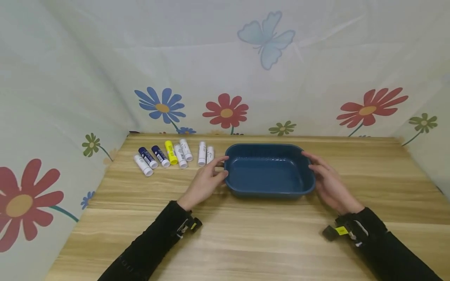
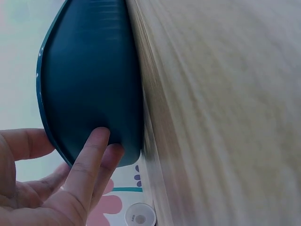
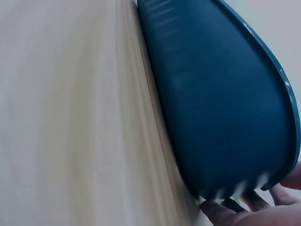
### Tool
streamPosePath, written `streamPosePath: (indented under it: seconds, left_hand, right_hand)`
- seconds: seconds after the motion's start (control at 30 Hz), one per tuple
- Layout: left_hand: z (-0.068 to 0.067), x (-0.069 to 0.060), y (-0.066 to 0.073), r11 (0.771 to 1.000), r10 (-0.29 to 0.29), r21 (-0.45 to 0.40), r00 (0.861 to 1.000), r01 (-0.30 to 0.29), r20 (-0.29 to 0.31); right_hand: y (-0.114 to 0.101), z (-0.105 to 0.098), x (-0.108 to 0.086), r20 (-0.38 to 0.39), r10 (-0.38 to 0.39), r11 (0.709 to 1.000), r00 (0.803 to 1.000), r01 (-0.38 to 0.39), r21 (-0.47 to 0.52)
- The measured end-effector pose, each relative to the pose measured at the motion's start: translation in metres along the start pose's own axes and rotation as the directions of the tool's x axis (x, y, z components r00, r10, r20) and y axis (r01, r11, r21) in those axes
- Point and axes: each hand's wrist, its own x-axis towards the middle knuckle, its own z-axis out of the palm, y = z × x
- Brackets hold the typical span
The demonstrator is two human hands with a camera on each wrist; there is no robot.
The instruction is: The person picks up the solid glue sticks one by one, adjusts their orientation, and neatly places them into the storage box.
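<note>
Presently, your left hand (image 1: 201,184) and right hand (image 1: 331,188) grasp opposite ends of the blue basin (image 1: 265,175) on the desk (image 1: 267,242); its positioning appears nearly complete, while the glue sticks (image 1: 171,152) lie outside it, ungripped.

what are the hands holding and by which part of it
The blue tub: the left hand holds its left end and the right hand its right end, both at the rim and outer wall.

Basin (image 1: 268,175) on table (image 1: 246,242), glue sticks (image 1: 171,152) at left
</note>
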Motion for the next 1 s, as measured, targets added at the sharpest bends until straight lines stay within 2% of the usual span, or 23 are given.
streamPosePath:
  seconds: [0.17,0.3,0.4,0.5,0.63,0.77,1.0]
  left_hand:
    - [-0.002,0.001,-0.002,0.999,-0.002,-0.047,1.0,0.003,0.02]
    - [-0.006,0.002,-0.004,0.999,0.013,-0.032,0.999,-0.012,0.031]
    - [-0.012,0.003,-0.003,0.996,0.054,0.069,0.998,-0.053,-0.012]
    - [-0.021,0.004,0.001,0.982,0.092,0.17,0.992,-0.077,-0.081]
    - [-0.035,0.006,0.003,0.978,0.098,0.199,0.987,-0.071,-0.129]
    - [-0.047,0.008,0.003,0.978,0.076,0.203,0.984,-0.043,-0.161]
    - [-0.057,0.009,0.002,0.986,0.041,0.166,0.986,-0.014,-0.161]
  right_hand:
    - [0.004,0.004,-0.001,0.0,-0.019,0.994,1.0,0.019,0.11]
    - [0.005,0.007,0.0,-0.022,-0.014,0.994,1.0,0.016,0.112]
    - [0.006,0.008,0.001,-0.032,-0.01,0.995,0.999,0.013,0.095]
    - [0.006,0.007,0.002,-0.034,-0.008,0.996,0.999,0.011,0.085]
    - [0.005,0.005,0.004,-0.028,-0.014,0.997,1.0,0.017,0.075]
    - [0.004,0.003,0.004,-0.026,-0.022,0.998,0.999,0.023,0.06]
    - [0.004,0.003,0.0,-0.046,-0.021,0.999,0.999,0.023,0.044]
